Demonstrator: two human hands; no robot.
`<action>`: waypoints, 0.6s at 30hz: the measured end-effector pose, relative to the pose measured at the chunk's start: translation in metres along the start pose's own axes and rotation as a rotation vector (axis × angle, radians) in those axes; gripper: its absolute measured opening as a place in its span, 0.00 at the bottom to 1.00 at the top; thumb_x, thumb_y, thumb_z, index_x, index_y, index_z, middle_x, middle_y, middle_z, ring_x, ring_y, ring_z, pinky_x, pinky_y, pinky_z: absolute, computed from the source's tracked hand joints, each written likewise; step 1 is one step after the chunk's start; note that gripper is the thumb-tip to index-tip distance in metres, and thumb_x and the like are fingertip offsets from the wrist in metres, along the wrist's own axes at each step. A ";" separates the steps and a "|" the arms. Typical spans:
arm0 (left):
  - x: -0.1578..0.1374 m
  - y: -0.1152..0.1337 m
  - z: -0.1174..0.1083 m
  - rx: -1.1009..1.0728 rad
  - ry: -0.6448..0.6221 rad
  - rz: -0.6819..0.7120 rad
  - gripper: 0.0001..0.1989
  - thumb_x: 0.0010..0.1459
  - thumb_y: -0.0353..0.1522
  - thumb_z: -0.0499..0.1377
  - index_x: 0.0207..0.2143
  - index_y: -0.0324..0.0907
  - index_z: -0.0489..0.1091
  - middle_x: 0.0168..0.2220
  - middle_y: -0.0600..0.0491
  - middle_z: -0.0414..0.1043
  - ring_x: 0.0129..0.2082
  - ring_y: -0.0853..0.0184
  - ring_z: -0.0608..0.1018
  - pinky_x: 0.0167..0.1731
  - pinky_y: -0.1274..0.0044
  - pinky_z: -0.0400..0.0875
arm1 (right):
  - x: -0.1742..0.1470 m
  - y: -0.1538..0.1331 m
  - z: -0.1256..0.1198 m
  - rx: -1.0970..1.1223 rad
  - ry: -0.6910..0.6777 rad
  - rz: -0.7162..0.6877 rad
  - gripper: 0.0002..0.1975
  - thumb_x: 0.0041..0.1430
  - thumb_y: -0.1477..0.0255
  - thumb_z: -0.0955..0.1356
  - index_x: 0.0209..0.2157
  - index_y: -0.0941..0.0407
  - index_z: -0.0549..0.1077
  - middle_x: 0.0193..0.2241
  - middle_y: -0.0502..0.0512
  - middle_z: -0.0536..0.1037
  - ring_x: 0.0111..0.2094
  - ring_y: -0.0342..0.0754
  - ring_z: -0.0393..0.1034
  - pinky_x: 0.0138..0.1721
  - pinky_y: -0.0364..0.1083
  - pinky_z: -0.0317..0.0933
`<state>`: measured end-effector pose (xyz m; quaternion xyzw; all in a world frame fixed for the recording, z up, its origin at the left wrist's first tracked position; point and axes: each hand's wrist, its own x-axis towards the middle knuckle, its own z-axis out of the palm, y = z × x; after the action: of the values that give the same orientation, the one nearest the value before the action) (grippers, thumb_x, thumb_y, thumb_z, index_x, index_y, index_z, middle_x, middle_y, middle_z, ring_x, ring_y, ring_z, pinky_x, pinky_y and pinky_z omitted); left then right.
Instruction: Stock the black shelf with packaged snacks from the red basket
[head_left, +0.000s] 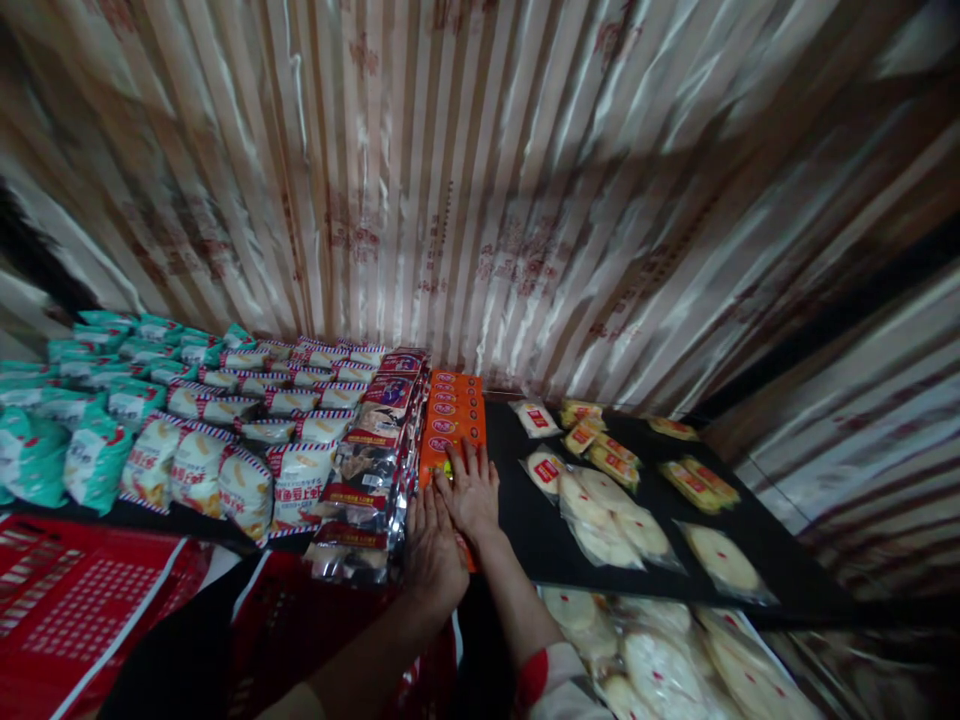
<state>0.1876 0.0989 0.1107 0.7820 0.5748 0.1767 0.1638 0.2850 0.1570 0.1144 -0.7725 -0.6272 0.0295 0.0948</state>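
Note:
My right hand [474, 492] lies flat with fingers stretched out over a row of orange snack packets [454, 405] on the dark shelf. Just below it and to the left, my left hand [433, 552] also rests flat, its fingers extended along the left edge of the same packets. Both palms hide the near part of the orange row. Touching or almost touching my left hand is a stack of dark, shiny snack packets [367, 465] with red bands. Neither hand grips anything that I can see.
White bags with striped edges [304, 490] and teal bags [97, 455] fill the left side. Red plastic baskets [97, 600] stand in front. Clear-wrapped pale round flatbreads [607, 515] and yellow packs [615, 460] lie on the black shelf [517, 520]. Striped sheeting [450, 200] hangs behind.

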 end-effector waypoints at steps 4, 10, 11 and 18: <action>0.000 -0.005 0.010 0.083 0.041 0.018 0.34 0.55 0.30 0.50 0.64 0.31 0.47 0.63 0.40 0.54 0.64 0.54 0.57 0.62 0.63 0.50 | 0.000 0.001 0.002 0.002 -0.006 -0.009 0.28 0.63 0.55 0.55 0.63 0.47 0.54 0.67 0.50 0.47 0.67 0.54 0.35 0.63 0.54 0.34; 0.002 -0.002 0.008 0.074 0.027 0.017 0.33 0.56 0.32 0.49 0.63 0.31 0.51 0.63 0.40 0.55 0.63 0.52 0.57 0.62 0.62 0.51 | -0.001 0.002 -0.001 -0.014 0.000 -0.016 0.29 0.63 0.54 0.55 0.63 0.47 0.54 0.67 0.50 0.46 0.67 0.55 0.29 0.62 0.57 0.34; 0.002 -0.001 0.007 0.069 0.028 0.012 0.32 0.56 0.32 0.49 0.63 0.30 0.52 0.62 0.39 0.55 0.64 0.52 0.56 0.62 0.62 0.50 | -0.001 0.002 -0.002 -0.018 -0.008 -0.014 0.28 0.63 0.54 0.55 0.63 0.46 0.54 0.67 0.50 0.46 0.67 0.56 0.29 0.62 0.58 0.33; -0.002 0.005 -0.006 0.026 -0.009 0.005 0.30 0.54 0.28 0.47 0.60 0.27 0.57 0.62 0.37 0.54 0.65 0.51 0.53 0.62 0.60 0.49 | 0.001 0.000 -0.012 -0.066 -0.080 -0.018 0.28 0.64 0.56 0.55 0.64 0.45 0.49 0.67 0.54 0.44 0.67 0.56 0.29 0.61 0.63 0.32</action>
<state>0.1883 0.0955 0.1177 0.7862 0.5745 0.1662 0.1555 0.2868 0.1569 0.1261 -0.7676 -0.6382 0.0388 0.0443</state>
